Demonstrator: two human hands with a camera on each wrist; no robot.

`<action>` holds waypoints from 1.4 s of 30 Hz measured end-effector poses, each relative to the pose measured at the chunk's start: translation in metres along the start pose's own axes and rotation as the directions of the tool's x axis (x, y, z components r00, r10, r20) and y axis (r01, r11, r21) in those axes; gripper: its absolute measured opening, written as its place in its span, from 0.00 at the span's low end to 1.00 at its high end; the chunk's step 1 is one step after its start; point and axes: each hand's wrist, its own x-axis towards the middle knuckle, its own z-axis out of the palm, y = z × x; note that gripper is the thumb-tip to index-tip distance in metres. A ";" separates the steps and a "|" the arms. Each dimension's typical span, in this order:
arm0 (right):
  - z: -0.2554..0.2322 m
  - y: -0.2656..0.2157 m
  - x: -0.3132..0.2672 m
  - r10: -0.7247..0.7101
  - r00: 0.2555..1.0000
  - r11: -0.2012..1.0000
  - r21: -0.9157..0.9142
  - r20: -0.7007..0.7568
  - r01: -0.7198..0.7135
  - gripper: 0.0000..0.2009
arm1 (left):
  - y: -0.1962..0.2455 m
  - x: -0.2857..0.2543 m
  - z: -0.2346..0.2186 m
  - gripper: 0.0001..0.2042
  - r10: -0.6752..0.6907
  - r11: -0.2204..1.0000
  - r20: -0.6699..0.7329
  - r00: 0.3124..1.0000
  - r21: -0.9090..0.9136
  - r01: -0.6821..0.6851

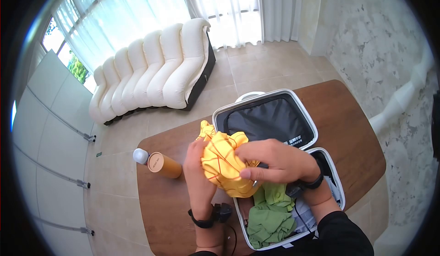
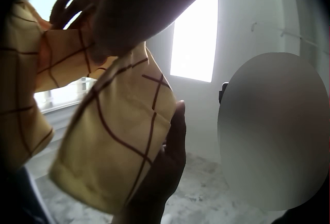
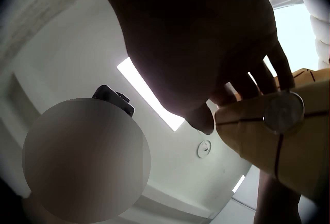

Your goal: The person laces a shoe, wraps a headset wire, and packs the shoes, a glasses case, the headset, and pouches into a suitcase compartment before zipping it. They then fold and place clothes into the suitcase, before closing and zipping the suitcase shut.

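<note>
A crumpled yellow cloth (image 1: 224,159) with thin red-brown crossing lines is held up in both hands above the table, partly over the suitcase. My left hand (image 1: 199,171) grips its left side, with the fingers partly hidden by the folds. On the other side my right hand (image 1: 275,162) pinches the cloth between thumb and fingers. A round, shiny disc (image 3: 283,112) shows on the fabric beside the right fingertips in the right wrist view. In the left wrist view, a loose flap of the cloth (image 2: 113,136) hangs below the left hand.
An open suitcase (image 1: 341,189) lies on the wooden table (image 1: 348,118); green clothes (image 1: 270,224) fill its near half, and a black lining panel (image 1: 266,121) covers the far half. At left stand a tan cylinder (image 1: 167,165) and a white-topped object (image 1: 140,155). A white sofa (image 1: 151,72) is beyond.
</note>
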 end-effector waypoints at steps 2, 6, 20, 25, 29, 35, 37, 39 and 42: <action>-0.008 0.009 -0.006 0.151 0.987 0.952 -0.262 -0.055 -0.160 0.17 | -0.004 -0.001 -0.011 0.20 -0.053 0.983 -0.020 0.998 -0.176 0.049; -0.001 0.041 -0.016 0.335 0.925 0.793 -0.477 -0.179 -0.380 0.21 | -0.005 -0.003 -0.023 0.22 -0.105 0.813 -0.029 0.994 -0.578 0.069; 0.012 0.046 0.017 0.069 0.996 0.993 -0.091 -0.064 -0.074 0.16 | -0.052 -0.069 -0.039 0.22 -0.188 0.909 -0.179 0.966 -0.403 0.103; -0.001 0.046 0.015 0.152 0.824 0.983 -0.001 -0.546 -0.182 0.11 | -0.035 -0.057 -0.035 0.22 -0.219 0.886 -0.123 0.968 -0.441 0.144; -0.011 0.068 0.011 0.130 0.654 0.990 0.128 -0.745 -0.051 0.09 | -0.014 -0.102 -0.013 0.23 -0.243 0.863 -0.079 0.967 -0.474 0.178; -0.020 0.058 0.006 0.284 0.667 0.909 0.414 -0.689 0.041 0.16 | 0.001 -0.015 -0.016 0.23 -0.274 0.823 -0.006 0.962 -0.519 0.231; -0.015 0.053 0.005 0.256 0.658 0.961 0.260 -0.708 -0.094 0.18 | 0.011 -0.024 -0.005 0.24 -0.283 0.809 0.017 0.959 -0.532 0.248; -0.014 0.033 -0.001 0.187 0.689 0.978 0.068 -0.700 -0.196 0.21 | 0.021 -0.023 0.006 0.24 -0.294 0.795 0.034 0.955 -0.546 0.265; -0.023 0.011 -0.010 0.508 0.856 0.856 0.169 -0.093 -0.489 0.27 | 0.032 -0.027 0.013 0.24 -0.308 0.771 0.060 0.949 -0.568 0.287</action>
